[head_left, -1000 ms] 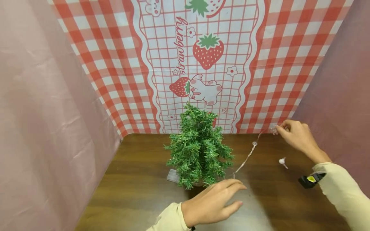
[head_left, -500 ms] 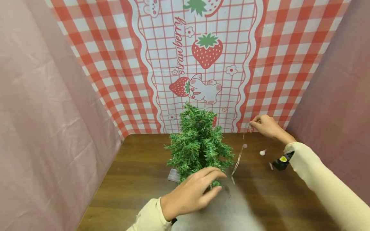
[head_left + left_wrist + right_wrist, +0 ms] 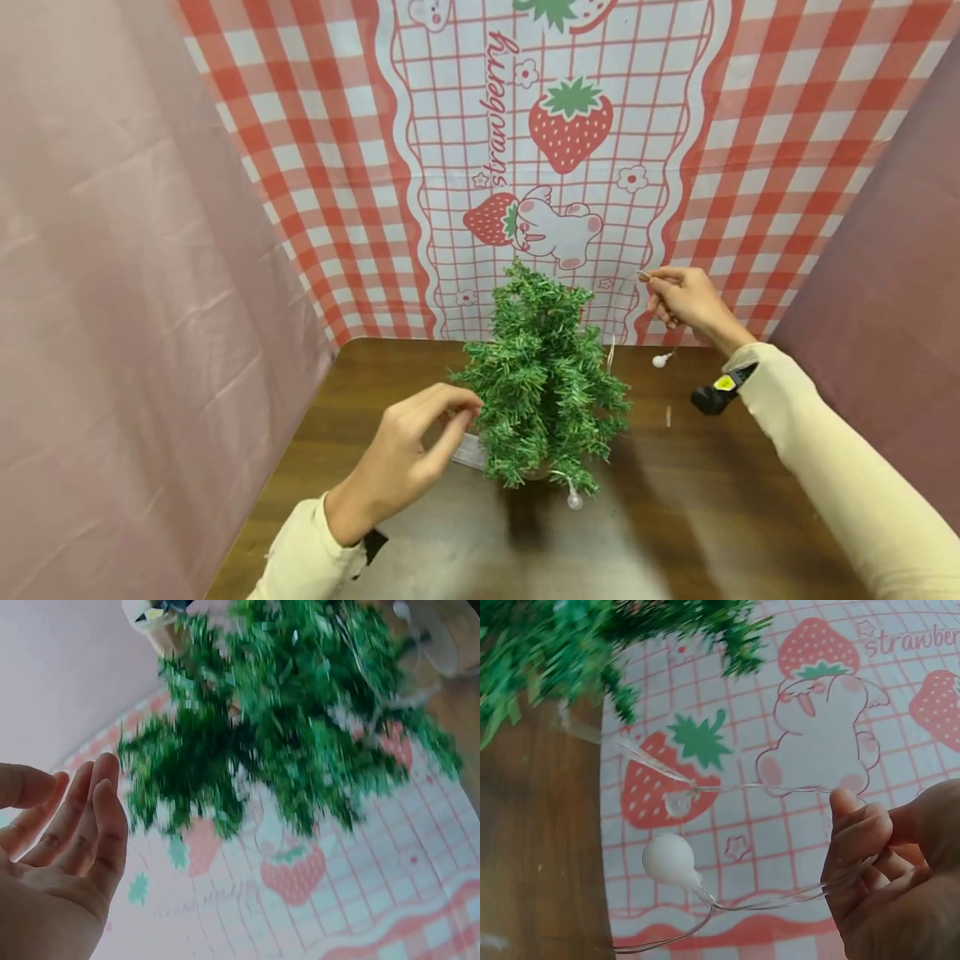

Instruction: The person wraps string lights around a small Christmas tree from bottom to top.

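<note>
A small green artificial Christmas tree stands on the brown table. My right hand, behind it on the right, pinches the thin clear wire of a string of lights between thumb and fingers. A round white bulb and a small clear bulb hang on that wire. Another bulb dangles at the tree's lower front. My left hand is beside the tree's left side, fingers loosely bent and holding nothing; the left wrist view shows its fingertips close to the branches.
A flat clear box lies at the tree's lower left, partly hidden by branches. Behind the table hangs a red-and-white checked cloth with strawberry prints. Pink curtains flank both sides.
My right hand has moved left and up behind the tree, drawing the wire along. My left hand has moved from the tree's front to its left side. The view has shifted slightly.
</note>
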`<state>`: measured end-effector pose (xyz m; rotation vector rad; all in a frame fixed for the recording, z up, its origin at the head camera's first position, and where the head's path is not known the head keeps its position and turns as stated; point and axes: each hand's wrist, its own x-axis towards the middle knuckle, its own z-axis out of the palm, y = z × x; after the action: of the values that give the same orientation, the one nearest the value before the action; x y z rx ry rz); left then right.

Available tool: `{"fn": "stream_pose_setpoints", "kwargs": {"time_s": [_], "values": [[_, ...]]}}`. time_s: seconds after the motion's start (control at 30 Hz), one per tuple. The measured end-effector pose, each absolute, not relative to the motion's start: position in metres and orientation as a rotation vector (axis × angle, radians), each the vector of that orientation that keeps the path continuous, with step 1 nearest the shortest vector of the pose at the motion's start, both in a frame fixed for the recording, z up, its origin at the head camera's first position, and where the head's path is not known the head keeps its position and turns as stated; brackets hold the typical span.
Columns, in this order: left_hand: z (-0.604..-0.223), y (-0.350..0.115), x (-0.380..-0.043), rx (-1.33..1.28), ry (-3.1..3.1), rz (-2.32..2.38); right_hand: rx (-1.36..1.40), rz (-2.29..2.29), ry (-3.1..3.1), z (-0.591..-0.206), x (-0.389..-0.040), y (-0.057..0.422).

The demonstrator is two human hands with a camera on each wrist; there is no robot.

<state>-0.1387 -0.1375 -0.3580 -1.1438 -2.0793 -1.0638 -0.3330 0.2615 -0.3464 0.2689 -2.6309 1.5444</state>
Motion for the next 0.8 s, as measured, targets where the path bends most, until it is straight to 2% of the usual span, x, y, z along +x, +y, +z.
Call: {"fn": "stream_pose_setpoints", "kwargs": {"time_s": [0.2,0.57,0.8], "values": [[-0.351,-0.161,-0.148,-1.056,-2.071,-1.108,0.228,1.648,-2.524,-0.329,-0.340,0.256],[-0.344,-0.201,-0.178,-0.841,-2.200,-1.099,0.222,1.492,-2.464,-0.281,-0.345,0.246],[-0.341,-0.224,-0.206,-0.724,-2.300,-1.127,0.190,1.460,-2.496,-0.264,-0.351,0.230]]}}
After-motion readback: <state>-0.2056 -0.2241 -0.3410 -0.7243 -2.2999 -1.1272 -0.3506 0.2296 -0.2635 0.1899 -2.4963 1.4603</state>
